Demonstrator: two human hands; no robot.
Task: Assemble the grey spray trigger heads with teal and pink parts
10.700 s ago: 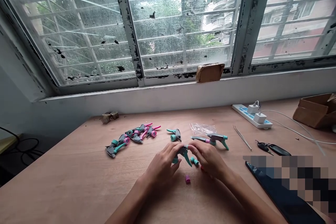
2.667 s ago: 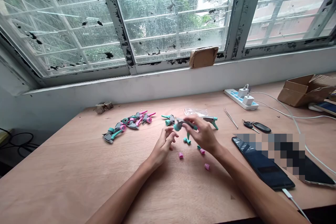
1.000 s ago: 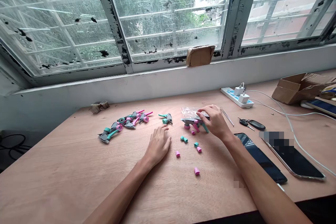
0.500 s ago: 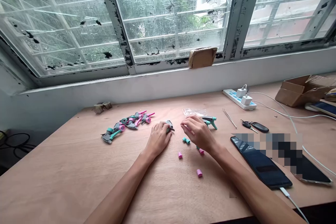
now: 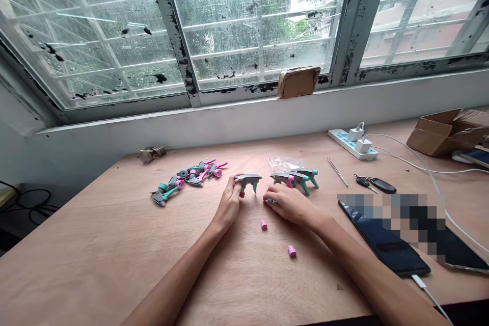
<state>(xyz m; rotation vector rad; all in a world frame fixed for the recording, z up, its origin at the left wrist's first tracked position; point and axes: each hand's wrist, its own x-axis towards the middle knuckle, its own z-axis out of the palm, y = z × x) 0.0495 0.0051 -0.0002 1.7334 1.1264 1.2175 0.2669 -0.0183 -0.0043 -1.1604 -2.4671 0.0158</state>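
Observation:
My left hand [image 5: 228, 202] is closed round a grey and teal spray trigger head [image 5: 249, 178], held upright with its trigger pointing right and down. To the right, my right hand [image 5: 288, 204] is low over the table, its fingertips pinching at a teal nozzle cap [image 5: 271, 201] that they partly cover. Two pink nozzle caps, one nearer my hands [image 5: 264, 224] and one closer to the front [image 5: 292, 251], lie on the wood. Behind my right hand, several spray trigger heads [image 5: 300, 175] in grey with teal or pink triggers stand in a row.
A pile of grey, teal and pink sprayer parts [image 5: 187, 178] lies at the left. A clear plastic bag [image 5: 284, 163], tweezers [image 5: 337, 171], keys [image 5: 367, 183], a power strip [image 5: 353, 144], a phone [image 5: 382, 239] and a cardboard box [image 5: 431, 135] occupy the back and right.
My left hand has raised the spray trigger head from lying low to upright. My right hand has come down and leftward onto the teal caps, uncovering a pink-triggered head behind it.

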